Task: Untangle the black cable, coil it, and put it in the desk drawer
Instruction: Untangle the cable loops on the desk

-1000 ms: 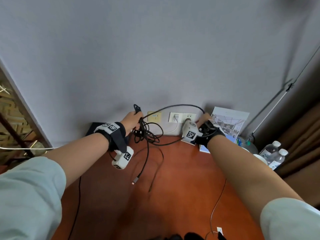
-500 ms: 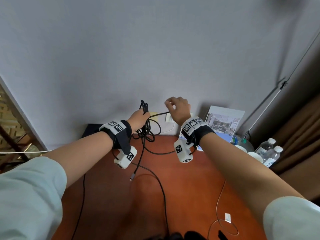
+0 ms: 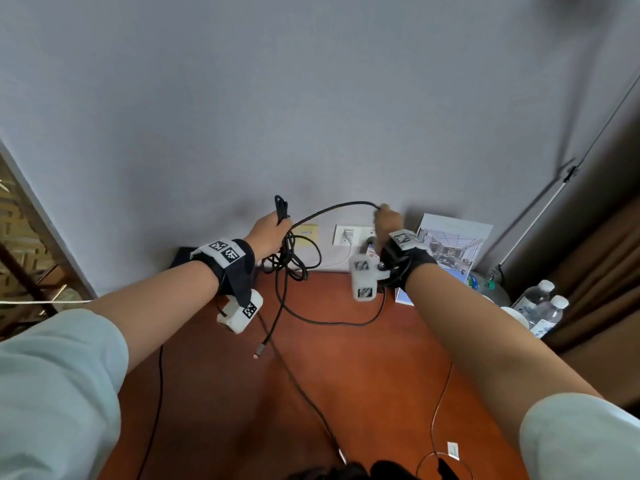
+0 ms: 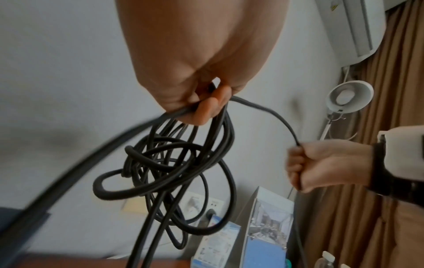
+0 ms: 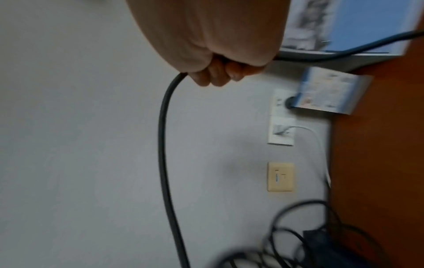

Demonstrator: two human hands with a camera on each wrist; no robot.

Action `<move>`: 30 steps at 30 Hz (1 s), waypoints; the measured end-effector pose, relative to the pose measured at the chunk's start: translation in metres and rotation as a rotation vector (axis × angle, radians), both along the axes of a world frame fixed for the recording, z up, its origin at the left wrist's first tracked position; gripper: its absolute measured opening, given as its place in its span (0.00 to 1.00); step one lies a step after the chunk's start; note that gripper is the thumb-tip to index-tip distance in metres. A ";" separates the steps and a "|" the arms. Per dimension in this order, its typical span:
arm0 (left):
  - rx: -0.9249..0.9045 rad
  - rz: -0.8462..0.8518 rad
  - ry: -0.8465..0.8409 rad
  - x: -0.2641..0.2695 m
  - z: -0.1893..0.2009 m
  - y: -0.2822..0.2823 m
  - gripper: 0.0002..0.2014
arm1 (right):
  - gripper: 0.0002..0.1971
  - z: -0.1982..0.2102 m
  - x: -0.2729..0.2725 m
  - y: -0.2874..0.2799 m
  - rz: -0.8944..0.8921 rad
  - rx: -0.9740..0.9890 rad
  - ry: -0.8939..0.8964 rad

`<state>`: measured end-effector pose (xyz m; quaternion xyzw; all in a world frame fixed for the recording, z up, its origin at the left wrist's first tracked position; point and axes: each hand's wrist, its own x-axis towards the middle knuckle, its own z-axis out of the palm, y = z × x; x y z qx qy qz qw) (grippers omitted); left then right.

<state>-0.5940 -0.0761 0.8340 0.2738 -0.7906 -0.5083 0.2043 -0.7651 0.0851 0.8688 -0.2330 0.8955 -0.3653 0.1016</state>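
My left hand [image 3: 268, 233] is raised near the wall and grips a bunch of tangled loops of the black cable [image 3: 294, 258]; the loops [image 4: 169, 174] hang below its fingers [image 4: 206, 107]. One strand arcs rightward to my right hand [image 3: 388, 223], which is closed round it [image 5: 165, 127] at the same height. In the left wrist view the right hand [image 4: 321, 165] sits in a fist on that strand. A free end with a metal plug [image 3: 258, 353] dangles over the red-brown desk [image 3: 363, 375]. No drawer is visible.
Wall sockets [image 3: 349, 233] and a beige plate [image 3: 306, 232] sit just above the desk's back edge. A propped picture card [image 3: 450, 244], water bottles [image 3: 543, 306] and a cup stand at the right. A thin white wire with a tag [image 3: 452, 450] lies near me.
My right hand moved right, away from the left hand, drawing a strand out into a longer arc. The left hand kept its bunch, staying near the wall.
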 end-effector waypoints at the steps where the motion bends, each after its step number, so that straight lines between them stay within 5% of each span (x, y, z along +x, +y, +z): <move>1: -0.012 0.024 -0.009 0.004 -0.004 -0.006 0.10 | 0.19 -0.006 -0.013 0.011 -0.048 0.093 -0.035; 4: -0.074 0.080 -0.057 0.014 -0.014 -0.021 0.12 | 0.10 -0.018 -0.030 0.045 -0.120 0.332 -0.036; 7: -0.142 0.079 -0.098 0.016 -0.015 -0.021 0.16 | 0.13 -0.031 -0.033 0.052 -0.077 0.177 -0.193; 11: -0.253 0.000 -0.120 0.004 -0.005 -0.007 0.18 | 0.11 -0.020 -0.006 0.015 0.020 0.190 -0.053; 14: -0.345 -0.077 -0.106 -0.008 0.001 0.007 0.18 | 0.21 -0.012 0.033 -0.016 0.302 -0.065 -0.142; 18: -0.337 -0.100 -0.033 -0.020 0.006 0.018 0.14 | 0.23 -0.008 0.071 -0.030 0.523 0.034 -0.134; 22: -0.167 -0.080 0.009 -0.016 0.009 0.015 0.11 | 0.18 -0.006 0.055 -0.026 0.384 -0.185 -0.055; 26: -0.037 0.008 -0.004 -0.003 -0.003 -0.003 0.12 | 0.19 -0.005 0.016 -0.006 -0.082 -0.587 -0.259; 30: -0.079 0.071 -0.076 0.006 -0.010 -0.014 0.15 | 0.15 -0.008 -0.009 0.031 -0.187 -0.348 -0.255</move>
